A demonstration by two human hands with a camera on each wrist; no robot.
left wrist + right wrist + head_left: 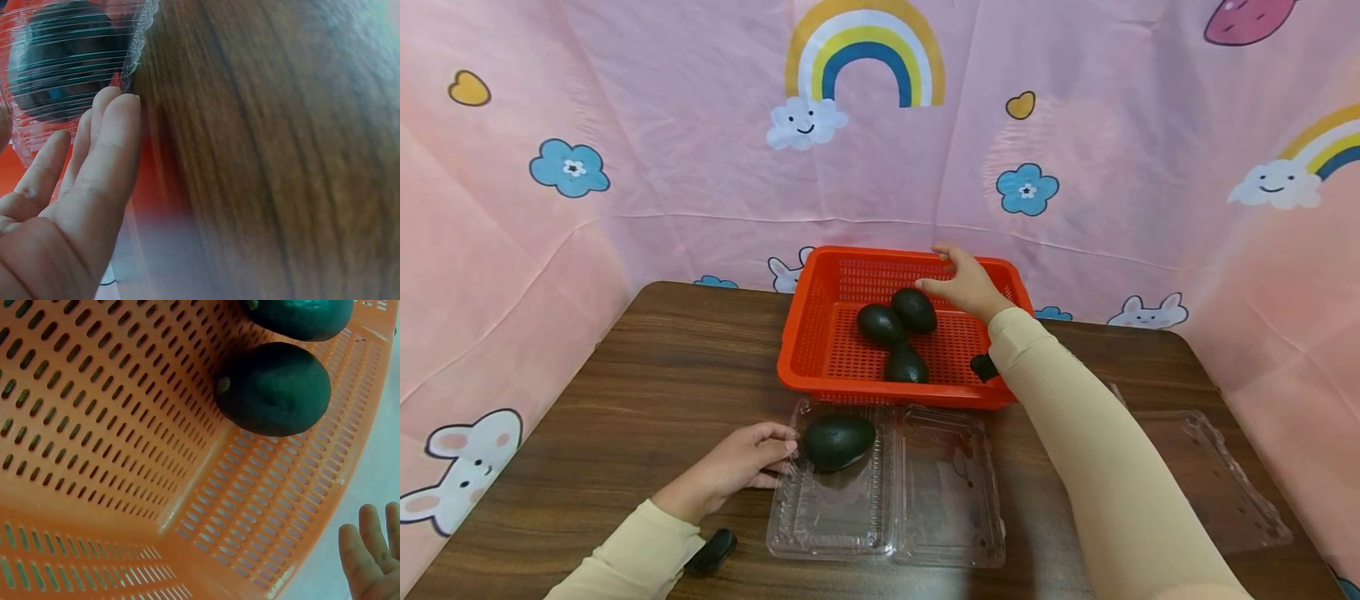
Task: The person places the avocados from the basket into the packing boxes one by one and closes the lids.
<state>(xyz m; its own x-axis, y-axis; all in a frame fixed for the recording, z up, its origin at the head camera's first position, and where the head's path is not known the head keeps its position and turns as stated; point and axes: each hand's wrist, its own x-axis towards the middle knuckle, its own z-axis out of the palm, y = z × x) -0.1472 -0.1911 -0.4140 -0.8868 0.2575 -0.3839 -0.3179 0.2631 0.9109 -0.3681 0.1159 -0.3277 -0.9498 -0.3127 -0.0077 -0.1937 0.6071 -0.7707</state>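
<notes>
Everything here goes off the red basket (850, 389). Sitting in it are three avocados (880, 323), dark green going on black, egg-shaped, a bit shiny, bunched together around the middle. A fourth avocado (838, 442) is just in front of the basket, lying sideways in the left half of an opened clear clamshell (947, 492). The left hand (737, 461) is at that clamshell's outer edge, fingers pretty straight against the plastic. The right hand (964, 285) hangs over the basket's right side, fingers loosely spread, nothing in them, and its sleeve (1086, 417) blocks part of that corner. More clear plastic (1217, 467) on the tabletop (700, 367), right of the basket; pink cartoon cloth (700, 125) behind it.
</notes>
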